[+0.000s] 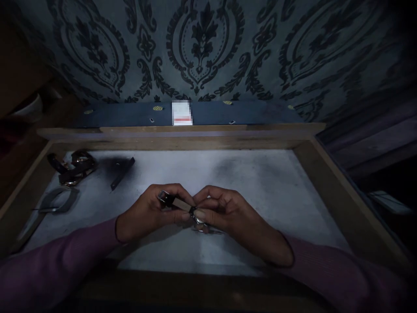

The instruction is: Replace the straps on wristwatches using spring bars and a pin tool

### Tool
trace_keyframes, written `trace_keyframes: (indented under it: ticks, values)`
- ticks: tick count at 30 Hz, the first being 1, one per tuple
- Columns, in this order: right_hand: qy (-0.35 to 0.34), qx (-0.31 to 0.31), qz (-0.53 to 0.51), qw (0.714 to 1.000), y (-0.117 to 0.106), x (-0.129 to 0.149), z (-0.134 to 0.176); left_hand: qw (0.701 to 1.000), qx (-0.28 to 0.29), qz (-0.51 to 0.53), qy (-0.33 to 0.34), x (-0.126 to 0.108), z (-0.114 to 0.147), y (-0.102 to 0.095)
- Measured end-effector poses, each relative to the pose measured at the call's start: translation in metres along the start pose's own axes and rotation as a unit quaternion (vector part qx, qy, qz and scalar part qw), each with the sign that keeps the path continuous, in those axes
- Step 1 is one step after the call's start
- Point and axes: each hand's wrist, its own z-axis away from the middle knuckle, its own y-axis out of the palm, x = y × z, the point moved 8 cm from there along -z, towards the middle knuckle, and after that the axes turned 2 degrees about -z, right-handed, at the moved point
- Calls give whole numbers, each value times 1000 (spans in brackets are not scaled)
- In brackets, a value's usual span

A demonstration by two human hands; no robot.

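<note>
Two hands meet over the middle of the bench (260,182): left hand (148,213) and right hand (228,213), fingers (182,193) curled tight, pinch one small strap piece (177,203). Left of it lie a heap of watch straps (73,167), one dark strip (122,171) and one grey loop (60,201).

A small, dimly lit craft or repair workplace in a home is suggested. A wooden-framed desk (339,182) with a grey, smudged work surface is set against a wall covered in grey damask-patterned wallpaper (202,48). Dark leather straps with metal buckles (73,167) and a grey looped strap (57,202) are laid at the left.
</note>
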Motion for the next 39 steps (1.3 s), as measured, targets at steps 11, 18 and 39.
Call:
trace_keyframes:
  ticks: [11, 18, 39]
  values:
    - [-5, -8, 9, 1000, -5, -6, -2, 1000, -4, -28, 3, -4, 1, 0]
    - [-27, -12, 46, 998, -2, -2, -2, 999, -13, -38, 9, -4, 2, 1]
    - [-88, -17, 148, 985, 7, 4, -1, 985, -60, -152, 60, -11, 10, 7]
